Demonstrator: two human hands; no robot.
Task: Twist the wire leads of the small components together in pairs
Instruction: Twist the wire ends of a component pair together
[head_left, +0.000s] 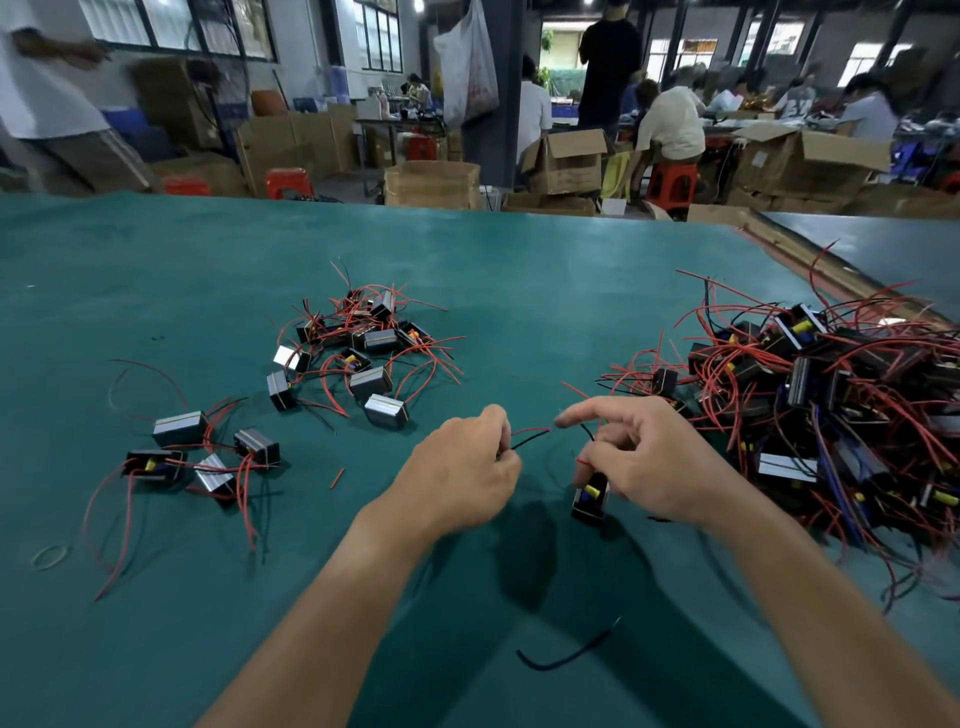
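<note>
A small black component (590, 499) with a yellow part hangs under my right hand (649, 457), which grips its upper end with curled fingers while the index finger points left. My left hand (467, 467) pinches the red and black wire leads (530, 436), which stick out to the right between the two hands. Both hands hover just above the green table (519, 291).
A big tangled heap of components with red wires (810, 395) lies at the right. A middle pile (358, 348) and a smaller group (202, 457) lie at the left. A loose black wire (566, 654), a red scrap (337, 478) and a rubber band (50, 557) lie on the table.
</note>
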